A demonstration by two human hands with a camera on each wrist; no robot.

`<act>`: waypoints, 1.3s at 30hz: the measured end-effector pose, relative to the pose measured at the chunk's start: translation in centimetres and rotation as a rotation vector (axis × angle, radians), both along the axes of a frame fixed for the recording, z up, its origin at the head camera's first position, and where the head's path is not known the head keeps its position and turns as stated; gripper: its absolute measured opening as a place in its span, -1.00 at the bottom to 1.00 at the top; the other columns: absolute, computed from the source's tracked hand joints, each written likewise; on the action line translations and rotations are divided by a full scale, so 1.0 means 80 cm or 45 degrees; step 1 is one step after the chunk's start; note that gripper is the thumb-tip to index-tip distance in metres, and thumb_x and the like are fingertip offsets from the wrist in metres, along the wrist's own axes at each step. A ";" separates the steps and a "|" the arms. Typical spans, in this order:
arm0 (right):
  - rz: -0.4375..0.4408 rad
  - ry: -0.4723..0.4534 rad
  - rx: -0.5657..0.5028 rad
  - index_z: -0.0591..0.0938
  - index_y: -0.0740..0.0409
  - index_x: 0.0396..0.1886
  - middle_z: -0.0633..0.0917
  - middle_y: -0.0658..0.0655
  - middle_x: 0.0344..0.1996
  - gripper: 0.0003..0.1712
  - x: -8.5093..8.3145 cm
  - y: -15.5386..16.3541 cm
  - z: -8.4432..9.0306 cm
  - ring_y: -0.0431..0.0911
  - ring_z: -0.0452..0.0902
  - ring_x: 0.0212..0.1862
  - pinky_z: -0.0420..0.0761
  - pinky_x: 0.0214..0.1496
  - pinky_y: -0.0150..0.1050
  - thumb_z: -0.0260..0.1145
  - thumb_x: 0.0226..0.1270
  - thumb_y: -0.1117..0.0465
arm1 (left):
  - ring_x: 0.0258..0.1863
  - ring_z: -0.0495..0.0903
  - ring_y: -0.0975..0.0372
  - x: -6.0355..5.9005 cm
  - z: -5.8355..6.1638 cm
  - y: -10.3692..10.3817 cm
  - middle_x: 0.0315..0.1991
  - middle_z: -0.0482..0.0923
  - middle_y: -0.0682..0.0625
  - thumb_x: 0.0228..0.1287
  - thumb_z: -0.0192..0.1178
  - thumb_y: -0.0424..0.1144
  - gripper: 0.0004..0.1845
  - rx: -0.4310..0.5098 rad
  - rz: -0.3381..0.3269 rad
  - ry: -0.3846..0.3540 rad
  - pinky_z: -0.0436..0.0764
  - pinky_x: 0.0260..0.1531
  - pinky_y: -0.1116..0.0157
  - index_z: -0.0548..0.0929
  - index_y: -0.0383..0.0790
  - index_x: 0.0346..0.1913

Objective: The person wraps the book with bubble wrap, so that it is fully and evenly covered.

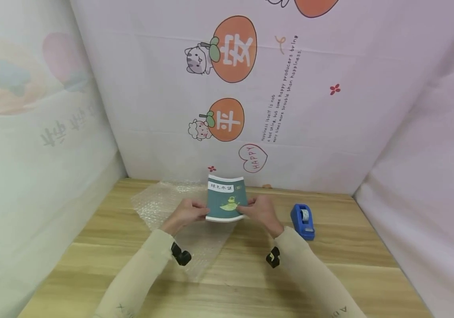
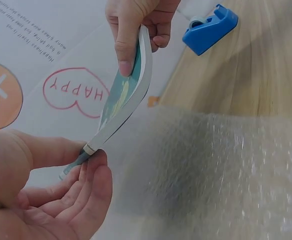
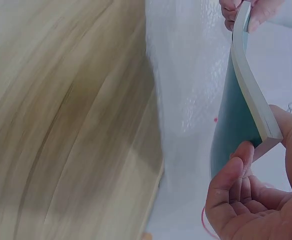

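Note:
Both hands hold a green paperback book [image 1: 227, 213] with white bands and a yellow design on its cover. My left hand [image 1: 187, 214] pinches one side edge between thumb and fingers. On the opposite edge, the thumb of my right hand [image 1: 264, 213] lies on the cover, its fingers behind. Between the hands the book bows in a curve, as its page edges [image 2: 126, 111] show in the left wrist view. The right wrist view shows its plain green back [image 3: 236, 120]. Beneath the book and the left hand a sheet of clear bubble wrap [image 1: 159, 198] is spread.
A blue tape dispenser [image 1: 303, 222] with a roll of tape stands on the wooden table [image 1: 246, 287], right of the right hand. Printed white cloth [image 1: 310, 154] rises behind the table and along both sides. The bubble wrap reaches toward the table's back edge.

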State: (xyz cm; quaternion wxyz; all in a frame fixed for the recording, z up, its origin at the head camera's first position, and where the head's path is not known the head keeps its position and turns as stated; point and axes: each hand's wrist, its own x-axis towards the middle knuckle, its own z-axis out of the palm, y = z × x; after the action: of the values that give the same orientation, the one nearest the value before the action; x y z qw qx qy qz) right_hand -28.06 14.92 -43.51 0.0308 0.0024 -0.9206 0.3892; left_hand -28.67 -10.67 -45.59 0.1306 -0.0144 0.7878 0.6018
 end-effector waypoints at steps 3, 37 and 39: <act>0.018 0.024 -0.012 0.82 0.31 -0.41 0.79 0.11 -0.51 -0.66 -0.003 -0.016 -0.002 -0.19 0.58 -0.45 0.48 -0.47 -0.42 0.66 0.10 0.08 | -0.24 0.75 0.25 0.004 0.000 -0.015 -0.04 0.77 -0.28 0.42 0.35 -0.37 -0.72 -0.035 0.032 -0.001 0.83 0.00 0.17 0.71 -0.53 0.05; 0.180 -0.008 -0.161 0.77 0.31 -0.23 0.80 0.16 -0.33 -0.66 -0.007 -0.106 -0.059 -0.13 0.67 -0.31 0.66 -0.35 -0.36 0.63 0.21 0.12 | -0.19 0.77 0.14 0.041 -0.032 -0.092 -0.02 0.74 -0.41 0.43 0.30 -0.39 -0.70 -0.165 0.211 0.078 0.83 -0.16 0.25 0.65 -0.60 0.07; 0.169 -0.018 -0.162 0.77 0.30 -0.23 0.79 0.16 -0.33 -0.67 -0.007 -0.108 -0.062 -0.13 0.67 -0.31 0.66 -0.36 -0.36 0.62 0.22 0.13 | -0.19 0.77 0.14 0.041 -0.033 -0.093 -0.02 0.74 -0.41 0.44 0.29 -0.39 -0.70 -0.182 0.208 0.078 0.82 -0.17 0.25 0.66 -0.60 0.06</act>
State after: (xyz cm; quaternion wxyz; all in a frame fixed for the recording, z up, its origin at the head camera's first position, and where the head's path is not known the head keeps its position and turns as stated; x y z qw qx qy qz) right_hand -28.64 6.27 -48.49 -0.0017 0.0587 -0.8921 0.4481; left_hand -25.39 -18.11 -48.25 0.0556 -0.0695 0.8286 0.5527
